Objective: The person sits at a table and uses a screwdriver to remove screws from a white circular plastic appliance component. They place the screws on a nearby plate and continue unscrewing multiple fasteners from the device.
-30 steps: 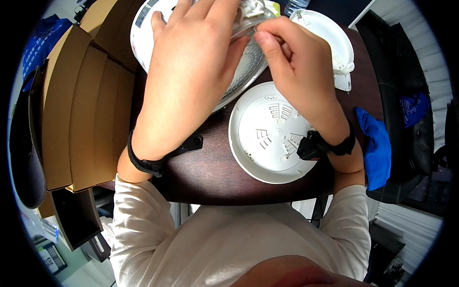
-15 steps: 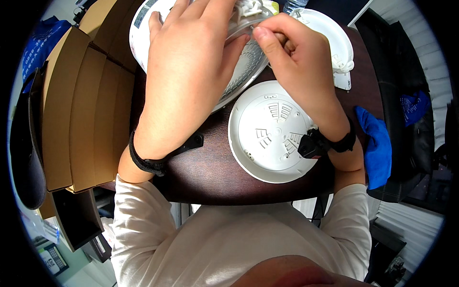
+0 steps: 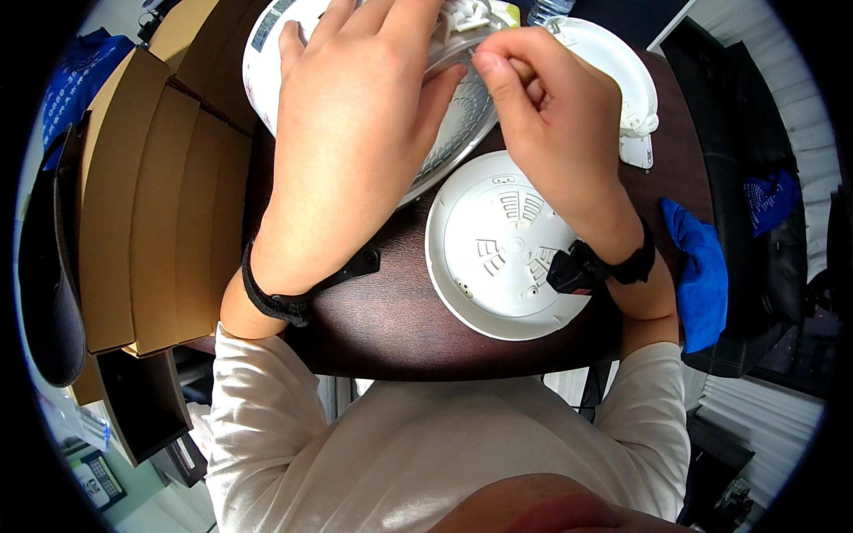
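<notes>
My left hand (image 3: pixel 360 115) lies with fingers spread over a shallow clear plastic tray (image 3: pixel 453 147) with a ribbed surface. Its fingertips run past the top edge of the picture, and its thumb rests at the tray's rim. Small white plastic parts (image 3: pixel 466 16) sit at the tray's far side. Thumb and curled fingers of my right hand (image 3: pixel 564 115) pinch at that rim; whatever is between them is too small to make out. Below that hand, a round white plastic housing (image 3: pixel 489 293) with slotted vents lies on the table, partly covered by my right wrist.
A second white round part (image 3: pixel 613 58) lies at the far right, beside a clear bottle (image 3: pixel 546 9). A blue cloth (image 3: pixel 697 275) hangs at the right edge of the dark table (image 3: pixel 382 333). Cardboard boxes (image 3: pixel 147 204) stand along the left. A black sofa (image 3: pixel 760 133) is at right.
My right hand has shifted slightly, its wrist turning a little to the left over the white housing. My left hand has barely moved.
</notes>
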Tool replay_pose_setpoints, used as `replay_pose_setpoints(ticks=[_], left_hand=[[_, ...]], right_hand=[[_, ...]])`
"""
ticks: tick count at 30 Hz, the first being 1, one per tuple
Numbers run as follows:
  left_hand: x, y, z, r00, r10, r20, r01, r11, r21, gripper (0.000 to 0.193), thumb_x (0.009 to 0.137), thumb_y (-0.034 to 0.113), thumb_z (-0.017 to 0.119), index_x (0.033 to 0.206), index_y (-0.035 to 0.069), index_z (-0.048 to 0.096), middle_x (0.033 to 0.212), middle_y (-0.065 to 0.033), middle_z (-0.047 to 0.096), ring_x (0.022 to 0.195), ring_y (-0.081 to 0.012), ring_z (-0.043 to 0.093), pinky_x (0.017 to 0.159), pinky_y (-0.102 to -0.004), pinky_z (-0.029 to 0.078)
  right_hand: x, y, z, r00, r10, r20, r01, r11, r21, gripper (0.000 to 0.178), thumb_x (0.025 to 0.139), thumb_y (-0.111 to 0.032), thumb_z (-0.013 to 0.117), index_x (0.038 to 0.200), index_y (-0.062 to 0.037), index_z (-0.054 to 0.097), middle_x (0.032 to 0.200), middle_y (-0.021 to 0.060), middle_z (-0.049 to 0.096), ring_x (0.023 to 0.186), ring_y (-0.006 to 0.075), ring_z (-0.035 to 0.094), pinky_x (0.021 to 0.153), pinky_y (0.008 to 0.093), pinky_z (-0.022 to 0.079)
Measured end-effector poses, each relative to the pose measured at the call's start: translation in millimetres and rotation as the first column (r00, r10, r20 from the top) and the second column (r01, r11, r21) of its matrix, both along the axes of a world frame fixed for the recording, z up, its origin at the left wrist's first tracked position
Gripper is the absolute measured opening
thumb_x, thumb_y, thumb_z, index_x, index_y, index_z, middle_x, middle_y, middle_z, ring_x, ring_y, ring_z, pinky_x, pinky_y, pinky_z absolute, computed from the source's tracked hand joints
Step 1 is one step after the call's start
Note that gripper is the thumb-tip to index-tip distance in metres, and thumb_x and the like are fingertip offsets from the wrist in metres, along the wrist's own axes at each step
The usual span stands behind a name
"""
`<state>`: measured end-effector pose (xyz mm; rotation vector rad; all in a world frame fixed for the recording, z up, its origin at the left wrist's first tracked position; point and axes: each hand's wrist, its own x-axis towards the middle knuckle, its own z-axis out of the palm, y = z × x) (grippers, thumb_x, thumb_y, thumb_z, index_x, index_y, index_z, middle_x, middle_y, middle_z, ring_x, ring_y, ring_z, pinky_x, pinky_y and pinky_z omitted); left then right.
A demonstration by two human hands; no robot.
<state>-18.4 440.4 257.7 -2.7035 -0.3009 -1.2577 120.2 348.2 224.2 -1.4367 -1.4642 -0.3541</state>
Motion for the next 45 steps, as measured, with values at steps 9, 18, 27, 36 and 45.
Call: replay_pose_setpoints(ticks=[9,18,27,36,45], left_hand=[[-1.0,1.0,-0.2,1.000,0.010,-0.015,-0.010,1.000,0.027,0.041,0.082,0.014,0.072,0.121,0.009,0.060,0.110,-0.0162,0.066,0.113,-0.0419,0.058,0.098,-0.0472,0.042],[-0.8,0.5,0.6,0.999,0.022,-0.023,-0.021,0.999,0.050,0.040,0.083,0.014,0.072,0.121,0.009,0.060,0.110,-0.0160,0.066,0.114,-0.0421,0.058,0.097,-0.0475,0.042],[-2.4,-1.1,0.7,1.000,0.013,-0.007,-0.013,1.000,-0.023,0.039,0.084,0.015,0.071,0.121,0.010,0.060,0.110,-0.0162,0.066,0.114,-0.0430,0.057,0.098,-0.0482,0.042],[-1.5,-8.0,9.6,0.987,0.099,-0.129,-0.103,0.994,-0.029,0.040,0.084,0.016,0.071,0.121,0.010,0.060,0.111,-0.0162,0.066,0.116,-0.0428,0.056,0.097,-0.0491,0.042],[-2.5,-2.0,-1.0,0.997,0.064,-0.030,-0.064,0.998,0.014,0.041,0.083,0.017,0.071,0.122,0.010,0.059,0.114,-0.0155,0.066,0.117,-0.0437,0.056,0.097,-0.0502,0.042]], right_hand=[[-3.0,1.3,1.5,0.907,0.124,-0.403,-0.163,0.985,-0.063,0.017,0.092,-0.017,0.063,0.087,-0.0011,0.068,0.062,0.0082,0.065,0.053,0.0137,0.061,0.051,0.0274,0.045],[-7.9,-0.9,-0.4,0.967,0.042,-0.251,-0.045,0.999,-0.009,0.010,0.089,-0.014,0.068,0.095,-0.0065,0.064,0.070,0.0065,0.065,0.058,0.0155,0.064,0.052,0.0270,0.048],[-0.3,-1.5,0.7,0.979,-0.051,0.195,0.038,0.997,0.070,0.013,0.088,-0.017,0.069,0.096,-0.0091,0.063,0.080,0.0068,0.066,0.066,0.0267,0.066,0.057,0.0336,0.052],[2.4,0.0,-1.9,0.970,-0.070,0.234,0.055,0.996,0.071,0.014,0.085,-0.018,0.071,0.092,-0.0100,0.062,0.076,0.0055,0.064,0.064,0.0255,0.065,0.056,0.0331,0.051],[-0.7,1.2,-1.5,0.957,-0.102,0.273,0.095,0.995,0.042,0.015,0.087,-0.019,0.070,0.087,-0.0090,0.059,0.073,0.0058,0.061,0.062,0.0256,0.063,0.054,0.0339,0.050]])
